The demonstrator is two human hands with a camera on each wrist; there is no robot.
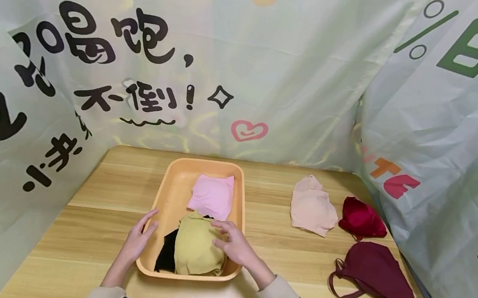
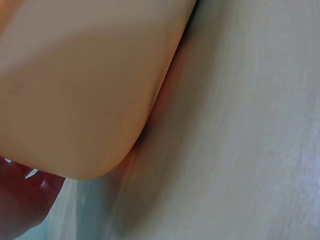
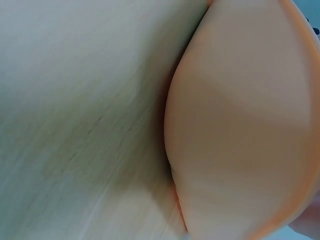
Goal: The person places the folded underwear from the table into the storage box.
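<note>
In the head view, an orange tray (image 1: 164, 194) holds a folded pink garment (image 1: 213, 195) at its back. A yellow-green folded garment (image 1: 197, 248) lies in the tray's front part, partly covering a black garment (image 1: 167, 253). My left hand (image 1: 140, 236) is at the tray's left rim, its fingers loosely bent and holding nothing. Over the right edge of the yellow-green garment is my right hand (image 1: 236, 244), fingers spread and relaxed. Both wrist views mostly show the tray's outer wall (image 2: 85, 100), with only a bit of each hand in sight.
On the table's right side lie a pale pink garment (image 1: 312, 209), a red bra (image 1: 361, 218) and a dark maroon bra (image 1: 376, 273) with a loose strap. Printed fabric curtains (image 1: 297, 78) hang behind and along both sides of the wooden table (image 1: 109, 189).
</note>
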